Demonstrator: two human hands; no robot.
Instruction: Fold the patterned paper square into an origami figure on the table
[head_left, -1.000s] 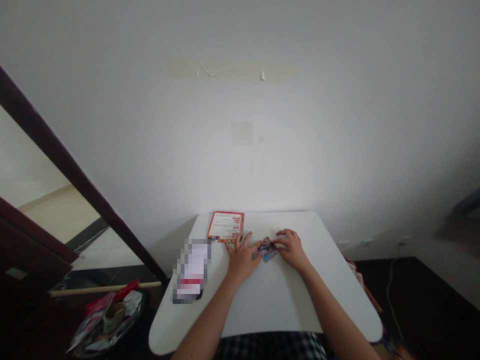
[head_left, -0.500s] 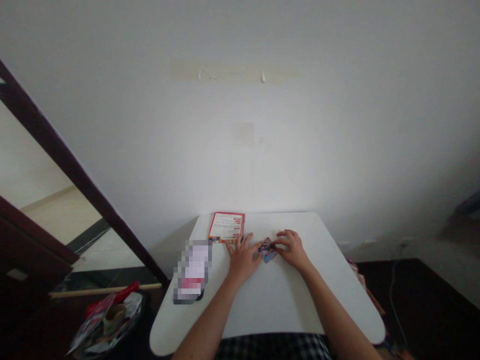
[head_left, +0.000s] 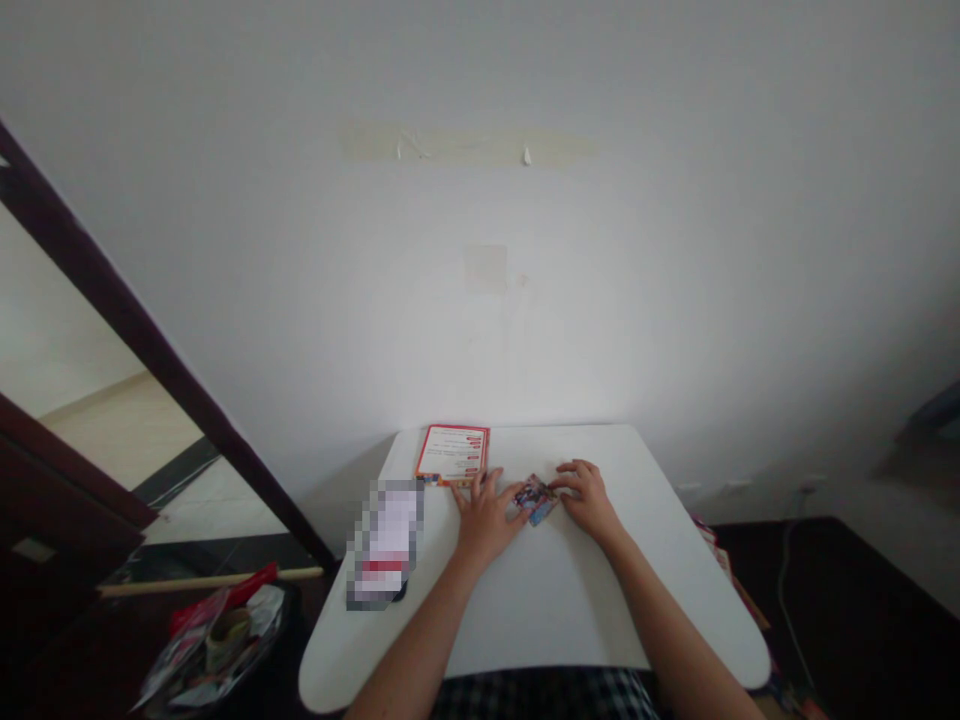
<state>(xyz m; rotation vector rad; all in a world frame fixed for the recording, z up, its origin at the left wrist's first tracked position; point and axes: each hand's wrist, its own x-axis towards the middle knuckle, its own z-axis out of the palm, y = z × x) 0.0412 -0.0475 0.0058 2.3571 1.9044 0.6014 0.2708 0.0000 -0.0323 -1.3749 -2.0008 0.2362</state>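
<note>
A small colourful printed card lies on the white table between my two hands, turned cornerwise. My left hand rests to its left with the other fingers spread; thumb and index finger hold the card's left corner. At the right edge, my right hand has its fingers bent, with thumb and index fingertips on the card. Whether they pinch a part of it is too small to see clearly. Just beyond my left fingertips is a red-bordered printed sheet with lines of text.
An oblong, pixelated thing with a dark edge lies at the left of the white table. The table stands against a wall. On the floor at left is a bin filled with wrappers and a cardboard roll.
My right fingertips have shifted slightly right, and more of the card's right side shows. My left hand stays nearly in place. The view moved a little.
</note>
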